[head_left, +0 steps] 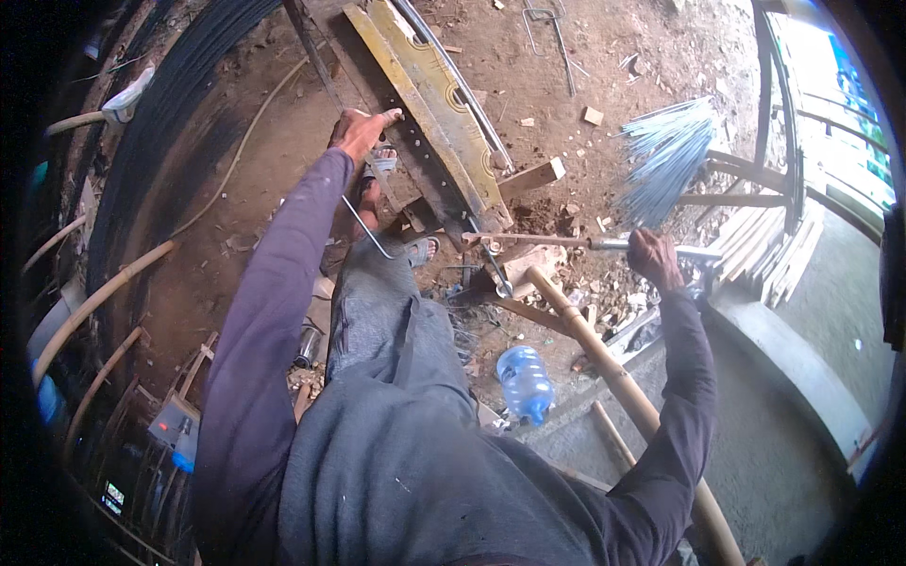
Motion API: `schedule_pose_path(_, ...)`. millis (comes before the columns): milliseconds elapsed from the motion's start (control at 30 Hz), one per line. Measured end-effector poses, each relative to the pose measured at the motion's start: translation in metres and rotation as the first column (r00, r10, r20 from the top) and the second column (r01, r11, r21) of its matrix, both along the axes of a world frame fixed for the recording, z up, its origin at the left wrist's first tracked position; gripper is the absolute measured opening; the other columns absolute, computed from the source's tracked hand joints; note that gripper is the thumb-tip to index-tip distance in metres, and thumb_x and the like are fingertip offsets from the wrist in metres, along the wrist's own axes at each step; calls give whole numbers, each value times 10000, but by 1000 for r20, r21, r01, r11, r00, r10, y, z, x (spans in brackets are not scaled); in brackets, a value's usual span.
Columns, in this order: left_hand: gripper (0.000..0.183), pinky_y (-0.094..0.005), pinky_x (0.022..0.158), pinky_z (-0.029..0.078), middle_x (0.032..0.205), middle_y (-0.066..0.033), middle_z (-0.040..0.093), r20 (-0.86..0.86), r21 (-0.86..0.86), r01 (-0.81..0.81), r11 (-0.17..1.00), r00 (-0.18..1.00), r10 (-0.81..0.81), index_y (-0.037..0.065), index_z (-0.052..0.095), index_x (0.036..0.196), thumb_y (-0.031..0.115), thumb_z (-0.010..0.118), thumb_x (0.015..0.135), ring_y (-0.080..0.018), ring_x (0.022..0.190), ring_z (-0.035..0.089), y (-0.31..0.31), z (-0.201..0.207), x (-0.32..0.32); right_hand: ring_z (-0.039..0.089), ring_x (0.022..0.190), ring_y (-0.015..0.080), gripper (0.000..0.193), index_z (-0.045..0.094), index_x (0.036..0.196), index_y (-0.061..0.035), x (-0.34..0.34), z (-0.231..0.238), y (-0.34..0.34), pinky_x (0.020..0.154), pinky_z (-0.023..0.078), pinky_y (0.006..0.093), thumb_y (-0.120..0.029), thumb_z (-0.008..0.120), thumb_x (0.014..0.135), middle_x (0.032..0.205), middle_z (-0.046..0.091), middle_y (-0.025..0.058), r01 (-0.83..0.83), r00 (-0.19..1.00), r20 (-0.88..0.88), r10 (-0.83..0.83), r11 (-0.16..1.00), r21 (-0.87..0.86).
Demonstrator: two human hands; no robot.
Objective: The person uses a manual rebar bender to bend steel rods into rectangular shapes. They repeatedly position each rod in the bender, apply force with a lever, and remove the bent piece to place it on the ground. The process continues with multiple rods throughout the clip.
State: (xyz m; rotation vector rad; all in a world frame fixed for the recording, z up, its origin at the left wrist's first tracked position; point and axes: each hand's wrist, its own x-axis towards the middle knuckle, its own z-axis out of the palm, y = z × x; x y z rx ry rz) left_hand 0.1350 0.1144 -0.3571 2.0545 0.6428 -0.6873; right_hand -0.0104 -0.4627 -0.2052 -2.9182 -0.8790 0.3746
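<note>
Silver pipe (pixel 610 244): from my remote seat I've got the right hand (pixel 656 259) wrapped tight round it, pipe poking out both sides of the fist.
Rusty bar (pixel 543 239): in line with the pipe, running left from it to the near end of the dark beam (pixel 415 146).
Left hand (pixel 363 130): on the beam's left edge; can't tell if those fingers are clamped on anything.
Bent rod (pixel 366 227): thin one, shows just below the left hand, then kinks toward the beam's near end.
Yellow strip (pixel 425 99): lies along the beam.
Bamboo pole (pixel 613 377): slants off to the lower right, blue water bottle (pixel 525 382) left of it.
Dirt floor (pixel 604 47): brown, littered with wood scraps.
Blue-grey sticks (pixel 665 151): fanned bundle, past the right hand.
Concrete slab (pixel 746 424): grey, over on my right.
Black coils (pixel 151 141): big curve far left.
</note>
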Motion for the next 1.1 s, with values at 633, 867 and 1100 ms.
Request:
schedule_pose_path(633,486,-309,718,479,889,-45,684,90,-44,-9,999,996,13,-59,736,928,414,779,828,-136,794,584,5,-34,4,616,641,344,94,549,796,-82,59,-55,-5,583,511,459,-30,619,760,692,550,105,-26,1000,17,26,999,21)
schedule_pose_path(867,474,-333,715,469,879,-49,679,-2,-2,6,1000,1000,-6,-38,739,937,428,749,849,-163,789,575,1,-18,4,642,700,321,108,579,847,-84,16,-75,-14,615,514,447,-61,641,762,729,580,92,99,995,-1,-99,995,24)
schedule_pose_path(1100,531,-347,813,465,943,-97,707,16,-21,42,999,999,-42,-29,746,982,479,749,828,-186,877,616,7,-31,8,648,723,299,156,582,842,-95,-21,-75,-12,648,513,428,-68,671,717,746,576,86,159,976,157,-154,987,-20)
